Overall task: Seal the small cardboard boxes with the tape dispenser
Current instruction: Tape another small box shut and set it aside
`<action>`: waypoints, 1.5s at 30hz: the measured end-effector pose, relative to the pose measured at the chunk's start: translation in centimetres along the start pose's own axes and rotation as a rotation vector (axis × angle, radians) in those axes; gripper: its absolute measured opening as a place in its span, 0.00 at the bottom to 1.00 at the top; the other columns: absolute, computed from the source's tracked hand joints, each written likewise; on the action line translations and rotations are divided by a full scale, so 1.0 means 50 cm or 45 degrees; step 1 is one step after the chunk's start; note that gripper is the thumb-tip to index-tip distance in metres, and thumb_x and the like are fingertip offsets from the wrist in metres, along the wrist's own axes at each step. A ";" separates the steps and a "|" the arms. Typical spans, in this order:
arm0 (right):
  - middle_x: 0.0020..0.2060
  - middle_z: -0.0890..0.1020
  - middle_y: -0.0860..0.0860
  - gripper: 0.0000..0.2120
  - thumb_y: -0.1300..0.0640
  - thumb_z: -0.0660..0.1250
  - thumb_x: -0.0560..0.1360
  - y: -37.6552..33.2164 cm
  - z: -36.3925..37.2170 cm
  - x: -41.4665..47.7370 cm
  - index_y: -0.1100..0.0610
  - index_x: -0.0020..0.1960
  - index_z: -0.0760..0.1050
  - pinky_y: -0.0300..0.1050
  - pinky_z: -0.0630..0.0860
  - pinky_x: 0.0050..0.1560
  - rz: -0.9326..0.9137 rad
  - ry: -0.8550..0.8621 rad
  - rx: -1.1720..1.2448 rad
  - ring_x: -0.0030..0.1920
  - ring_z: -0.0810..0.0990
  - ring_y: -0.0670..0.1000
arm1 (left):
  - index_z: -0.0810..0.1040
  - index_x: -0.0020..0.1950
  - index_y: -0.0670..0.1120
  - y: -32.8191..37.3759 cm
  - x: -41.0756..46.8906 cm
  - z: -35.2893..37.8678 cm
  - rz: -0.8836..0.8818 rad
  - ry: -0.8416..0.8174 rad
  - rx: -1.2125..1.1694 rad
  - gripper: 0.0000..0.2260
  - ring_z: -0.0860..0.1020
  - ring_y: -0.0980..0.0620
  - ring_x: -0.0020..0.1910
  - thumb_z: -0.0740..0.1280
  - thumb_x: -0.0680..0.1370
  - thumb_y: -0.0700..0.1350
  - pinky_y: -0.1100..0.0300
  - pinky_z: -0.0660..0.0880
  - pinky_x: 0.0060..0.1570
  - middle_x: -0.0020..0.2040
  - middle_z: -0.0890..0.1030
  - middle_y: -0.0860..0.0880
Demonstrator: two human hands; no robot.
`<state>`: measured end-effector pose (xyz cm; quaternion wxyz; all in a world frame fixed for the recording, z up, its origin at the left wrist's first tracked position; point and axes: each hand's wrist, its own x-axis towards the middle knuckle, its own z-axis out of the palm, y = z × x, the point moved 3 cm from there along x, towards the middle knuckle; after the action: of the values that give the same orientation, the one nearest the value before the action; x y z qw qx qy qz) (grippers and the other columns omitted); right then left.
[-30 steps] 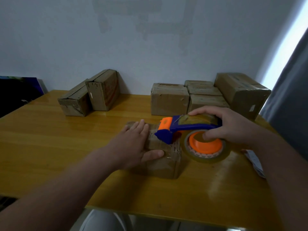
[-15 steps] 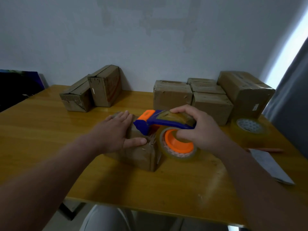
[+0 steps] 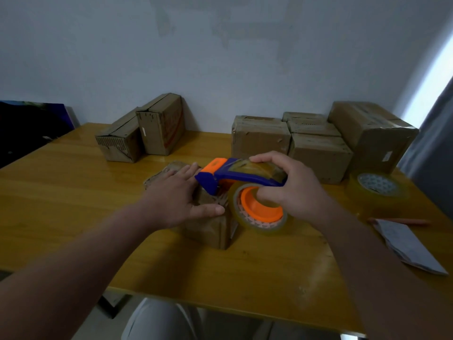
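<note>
A small cardboard box (image 3: 210,229) sits in the middle of the yellow wooden table (image 3: 61,192). My left hand (image 3: 176,200) lies flat on its top with straight fingers, the thumb along the near edge. My right hand (image 3: 291,192) grips the blue and orange tape dispenser (image 3: 235,177), thumb inside the orange hub of its clear tape roll (image 3: 259,212). The dispenser's blue nose rests on the box top just right of my left hand. The roll hangs beside the box's right side.
Two cardboard boxes (image 3: 144,133) stand at the back left, and several more boxes (image 3: 318,143) at the back right against the wall. A spare tape roll (image 3: 377,187) lies at the right, with a folded paper (image 3: 407,244) and a pencil (image 3: 402,220) nearer me.
The view has shifted, so the box and both hands sit further left in frame. The dispenser's nose has moved closer to my left hand on the box top.
</note>
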<state>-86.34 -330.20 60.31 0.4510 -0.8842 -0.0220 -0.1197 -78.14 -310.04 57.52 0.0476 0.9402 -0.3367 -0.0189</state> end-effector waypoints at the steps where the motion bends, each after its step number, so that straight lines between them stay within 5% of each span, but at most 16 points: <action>1: 0.41 0.79 0.43 0.25 0.62 0.73 0.68 0.000 -0.002 0.000 0.45 0.61 0.74 0.30 0.70 0.29 0.000 -0.004 0.005 0.30 0.76 0.39 | 0.51 0.77 0.56 0.003 -0.001 0.000 -0.012 0.007 0.017 0.54 0.49 0.51 0.76 0.39 0.55 0.80 0.56 0.48 0.72 0.78 0.49 0.47; 7: 0.49 0.78 0.40 0.30 0.56 0.76 0.66 -0.002 -0.033 -0.016 0.39 0.63 0.72 0.33 0.79 0.38 0.000 -0.130 -0.115 0.43 0.79 0.38 | 0.48 0.78 0.49 -0.009 0.005 0.016 -0.044 0.042 0.103 0.61 0.49 0.52 0.77 0.35 0.53 0.83 0.59 0.45 0.70 0.78 0.49 0.47; 13: 0.45 0.81 0.44 0.26 0.59 0.76 0.66 0.040 -0.090 -0.068 0.39 0.58 0.73 0.35 0.78 0.35 0.103 -0.134 -0.105 0.39 0.81 0.45 | 0.45 0.78 0.47 -0.008 0.013 0.017 -0.053 -0.011 0.171 0.62 0.49 0.51 0.77 0.35 0.53 0.83 0.55 0.47 0.73 0.78 0.47 0.47; 17: 0.44 0.82 0.48 0.26 0.61 0.76 0.66 0.064 -0.070 -0.071 0.40 0.58 0.74 0.46 0.79 0.38 0.088 -0.099 -0.038 0.37 0.81 0.51 | 0.44 0.78 0.47 -0.007 0.011 0.014 -0.062 -0.033 0.173 0.62 0.47 0.52 0.77 0.35 0.53 0.83 0.53 0.46 0.73 0.78 0.46 0.47; 23: 0.42 0.82 0.51 0.26 0.63 0.76 0.67 0.078 -0.061 -0.071 0.41 0.57 0.74 0.50 0.78 0.37 0.072 -0.085 -0.008 0.36 0.80 0.54 | 0.42 0.78 0.50 0.054 0.005 0.026 0.113 0.002 0.136 0.52 0.46 0.55 0.76 0.39 0.61 0.78 0.54 0.44 0.73 0.78 0.44 0.51; 32: 0.41 0.79 0.46 0.24 0.63 0.75 0.67 0.082 -0.038 -0.060 0.44 0.58 0.74 0.33 0.72 0.31 0.073 -0.027 0.021 0.31 0.77 0.41 | 0.39 0.76 0.57 0.038 0.021 0.019 0.210 0.016 0.119 0.43 0.46 0.56 0.76 0.40 0.64 0.74 0.61 0.41 0.67 0.77 0.44 0.54; 39: 0.40 0.81 0.47 0.25 0.60 0.76 0.68 0.087 -0.023 -0.069 0.43 0.59 0.73 0.41 0.75 0.32 0.055 -0.009 0.016 0.31 0.78 0.46 | 0.37 0.72 0.65 0.024 0.022 0.022 0.242 0.022 0.055 0.42 0.43 0.59 0.73 0.40 0.62 0.80 0.58 0.42 0.68 0.78 0.45 0.53; 45: 0.40 0.81 0.47 0.27 0.56 0.77 0.66 0.090 -0.039 -0.089 0.38 0.59 0.73 0.39 0.76 0.32 0.073 -0.030 0.040 0.33 0.79 0.45 | 0.37 0.71 0.66 0.023 0.023 0.025 0.217 -0.011 0.051 0.37 0.46 0.56 0.76 0.44 0.65 0.73 0.56 0.49 0.71 0.77 0.44 0.54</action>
<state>-90.39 -334.13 56.82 0.4679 -0.8786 -0.0038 -0.0958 -78.06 -311.75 56.41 0.0286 0.9088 -0.4162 -0.0123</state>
